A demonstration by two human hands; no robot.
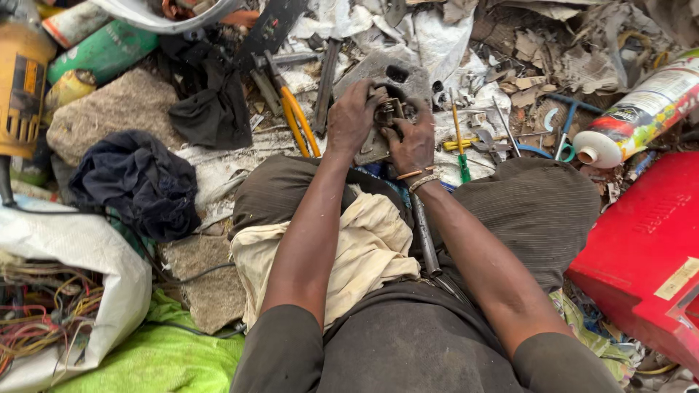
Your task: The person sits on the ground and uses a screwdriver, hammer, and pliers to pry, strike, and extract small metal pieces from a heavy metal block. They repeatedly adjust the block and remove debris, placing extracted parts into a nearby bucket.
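The ground around me is a big mess of torn paper, rags and tools. I sit with my knees apart, and a pale cloth [364, 247] lies on my lap. Just past my knees sits a flat grey metal part [386, 80] with holes in it. A small metal piece [388, 113] is on top of it, between my two hands.

My left hand [353, 116] is curled over the part and presses it down so it can't slide. My right hand [413, 142] is closed around the small piece, with the fingers pinching it tight.

I think the best way is to keep the left hand pushing hard and to turn or pull the small piece slowly. If I rush, it may slip.

Yellow-handled pliers [298, 120] lie just beside my left hand. A screwdriver [459, 142] lies near my right hand. A red box [641, 255] is off to the right.
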